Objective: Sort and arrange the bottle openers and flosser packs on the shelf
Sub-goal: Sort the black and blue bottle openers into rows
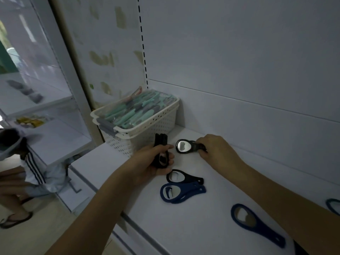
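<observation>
Head-cam view looking down at a white shelf w/ two bare arms reaching in. Left hand is curled round a small stack of black plastic bottle openers, held upright just in front of a white perforated plastic basket. The basket sits at the back left of the shelf, filled w/ mint-green and grey flosser packs. Right hand pinches the handle of a black bottle opener with a shiny metal insert, which lies flat on the shelf just right of the stack. Nearer the camera, loose on the shelf: another black opener touching a dark blue plastic opener (possibly two overlapped, hard to tell), then a separate dark blue opener further right, and a teal-looking one cut off at the right edge. Bottom left, another person's legs and sandalled foot on the floor.
</observation>
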The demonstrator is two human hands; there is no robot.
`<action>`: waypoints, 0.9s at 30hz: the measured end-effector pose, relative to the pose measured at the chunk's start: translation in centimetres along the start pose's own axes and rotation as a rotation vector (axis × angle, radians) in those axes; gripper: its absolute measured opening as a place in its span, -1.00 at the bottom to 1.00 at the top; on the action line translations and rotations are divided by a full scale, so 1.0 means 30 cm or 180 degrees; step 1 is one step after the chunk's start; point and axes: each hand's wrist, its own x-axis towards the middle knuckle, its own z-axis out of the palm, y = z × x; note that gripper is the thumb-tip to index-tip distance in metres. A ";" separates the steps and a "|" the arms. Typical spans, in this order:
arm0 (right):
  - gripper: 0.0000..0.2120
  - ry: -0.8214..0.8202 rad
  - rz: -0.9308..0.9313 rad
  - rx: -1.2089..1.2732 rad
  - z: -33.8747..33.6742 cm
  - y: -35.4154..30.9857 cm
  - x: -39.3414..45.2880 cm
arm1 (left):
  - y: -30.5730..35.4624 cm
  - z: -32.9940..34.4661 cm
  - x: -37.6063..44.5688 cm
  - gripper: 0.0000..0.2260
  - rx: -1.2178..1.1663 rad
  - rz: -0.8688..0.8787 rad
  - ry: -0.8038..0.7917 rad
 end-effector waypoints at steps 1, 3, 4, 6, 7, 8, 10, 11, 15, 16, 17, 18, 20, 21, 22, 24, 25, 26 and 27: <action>-0.86 0.0153 0.0016 -0.0010 -0.002 0.015 -0.016 | 0.001 0.006 0.002 -0.74 -0.0009 -0.0042 0.0032; -0.86 0.0266 0.0028 -0.0279 -0.013 0.037 -0.048 | 0.007 0.022 0.005 -0.77 -0.0088 -0.0122 0.0120; -0.86 0.0317 0.0027 -0.0360 -0.021 0.043 -0.067 | 0.012 0.030 0.007 -0.77 -0.0113 -0.0146 0.0147; -0.86 0.0500 0.0024 -0.0245 -0.033 0.061 -0.100 | 0.021 0.051 0.011 -0.77 -0.0108 -0.0161 0.0148; -0.88 0.0592 0.0089 -0.0096 -0.042 0.068 -0.110 | 0.024 0.064 0.014 -0.78 -0.0109 -0.0165 0.0139; -0.91 0.0690 0.0208 0.0054 -0.054 0.073 -0.116 | 0.025 0.079 0.018 -0.80 -0.0113 -0.0180 0.0141; -0.93 0.0820 0.0491 0.0295 -0.074 0.080 -0.122 | 0.021 0.116 0.025 -0.82 -0.0127 -0.0308 0.0098; -0.93 0.0853 0.0604 0.0401 -0.080 0.079 -0.127 | 0.017 0.137 0.027 -0.83 -0.0154 -0.0421 0.0036; -0.86 0.0919 0.1119 0.0802 -0.076 0.073 -0.153 | 0.002 0.199 0.044 -0.81 -0.0247 -0.0697 -0.0169; -0.85 0.0929 0.1229 0.0854 -0.075 0.075 -0.157 | 0.001 0.207 0.053 -0.81 -0.0239 -0.0675 -0.0153; -0.85 0.0939 0.1325 0.0910 -0.077 0.078 -0.157 | 0.003 0.214 0.058 -0.82 -0.0250 -0.0653 -0.0133; -0.85 0.0964 0.1402 0.1001 -0.083 0.081 -0.156 | 0.005 0.220 0.061 -0.83 -0.0274 -0.0653 -0.0121; -0.84 0.1067 0.1497 0.1244 -0.103 0.088 -0.151 | 0.006 0.229 0.067 -0.82 -0.0299 -0.0708 -0.0117; -0.83 0.1110 0.1529 0.1396 -0.120 0.091 -0.148 | 0.006 0.232 0.071 -0.80 -0.0304 -0.0752 -0.0126; -0.82 0.1105 0.1531 0.1613 -0.141 0.093 -0.145 | 0.007 0.231 0.076 -0.77 -0.0333 -0.0816 -0.0149; -0.78 0.0837 0.1352 0.2190 -0.192 0.091 -0.139 | 0.012 0.228 0.080 -0.65 -0.0538 -0.1064 -0.0338; -0.76 0.0594 0.1178 0.2410 -0.216 0.085 -0.138 | 0.015 0.228 0.078 -0.58 -0.0706 -0.1244 -0.0555; -0.75 0.0343 0.0988 0.2496 -0.235 0.077 -0.138 | 0.016 0.229 0.075 -0.52 -0.0853 -0.1428 -0.0847; -0.75 0.0156 0.0819 0.2481 -0.247 0.069 -0.140 | 0.016 0.233 0.071 -0.47 -0.0914 -0.1590 -0.1110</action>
